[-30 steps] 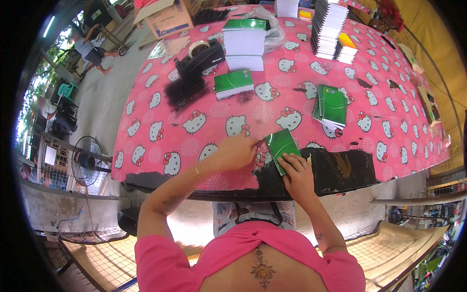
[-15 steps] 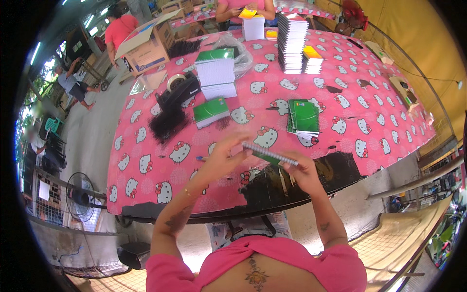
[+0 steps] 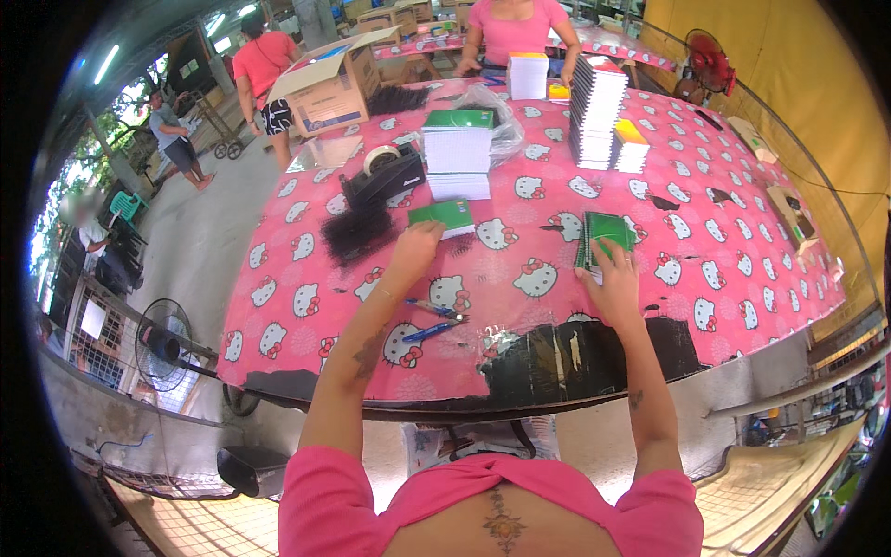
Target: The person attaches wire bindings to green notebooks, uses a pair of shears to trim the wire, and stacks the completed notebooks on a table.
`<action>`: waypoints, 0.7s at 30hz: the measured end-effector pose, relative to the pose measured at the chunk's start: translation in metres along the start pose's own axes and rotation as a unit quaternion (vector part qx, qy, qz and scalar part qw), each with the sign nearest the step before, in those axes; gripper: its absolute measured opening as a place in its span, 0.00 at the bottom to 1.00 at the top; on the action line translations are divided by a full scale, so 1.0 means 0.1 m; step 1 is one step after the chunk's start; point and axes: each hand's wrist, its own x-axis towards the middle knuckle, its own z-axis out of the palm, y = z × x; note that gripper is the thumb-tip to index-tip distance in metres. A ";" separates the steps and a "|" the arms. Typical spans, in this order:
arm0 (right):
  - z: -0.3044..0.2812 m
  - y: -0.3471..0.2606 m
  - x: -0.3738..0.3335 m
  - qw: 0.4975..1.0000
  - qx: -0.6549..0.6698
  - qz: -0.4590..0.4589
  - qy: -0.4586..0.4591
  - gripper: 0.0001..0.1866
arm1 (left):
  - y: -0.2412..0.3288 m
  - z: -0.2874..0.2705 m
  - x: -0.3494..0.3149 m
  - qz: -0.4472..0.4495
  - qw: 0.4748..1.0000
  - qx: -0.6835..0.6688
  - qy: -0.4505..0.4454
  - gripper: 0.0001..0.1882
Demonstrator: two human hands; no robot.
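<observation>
On the pink cartoon-cat tablecloth, my left hand (image 3: 419, 243) has its fingers closed on the near left corner of a small stack of green-covered pages (image 3: 444, 215). No spiral shows on that stack. Farther right, my right hand (image 3: 611, 278) grips the top of a pile of green spiral notebooks (image 3: 608, 226), fingers over the cover and thumb at its left edge. Between my arms lie blue-handled pliers (image 3: 432, 330) and another slim blue-handled tool (image 3: 429, 306). Behind the left stack rises a tall block of green-covered pages (image 3: 457, 148).
A black tape dispenser (image 3: 385, 176) and black wire coils (image 3: 357, 234) sit at left. Beyond stand a tall spiral-notebook stack (image 3: 596, 111), a yellow-topped stack (image 3: 630, 148) and a carton (image 3: 325, 93). A person in pink (image 3: 520, 32) stands across the table.
The spiral notebook both hands held has gone to the right-hand pile with my right hand. My left hand has moved forward to the green-covered stack. The person across has lowered their hands.
</observation>
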 end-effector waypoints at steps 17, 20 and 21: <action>-0.23 -0.78 -0.97 0.854 0.470 0.221 -0.021 0.10 | 1.15 -0.12 -0.13 0.020 0.981 -0.189 -0.031 0.13; -0.20 -0.79 -1.02 0.837 0.488 0.246 -0.043 0.11 | 0.88 0.14 -0.14 0.053 0.991 -0.117 -0.046 0.10; -0.19 -0.81 -1.02 0.832 0.506 0.226 -0.033 0.11 | 0.79 0.17 -0.07 0.014 0.994 -0.100 -0.050 0.11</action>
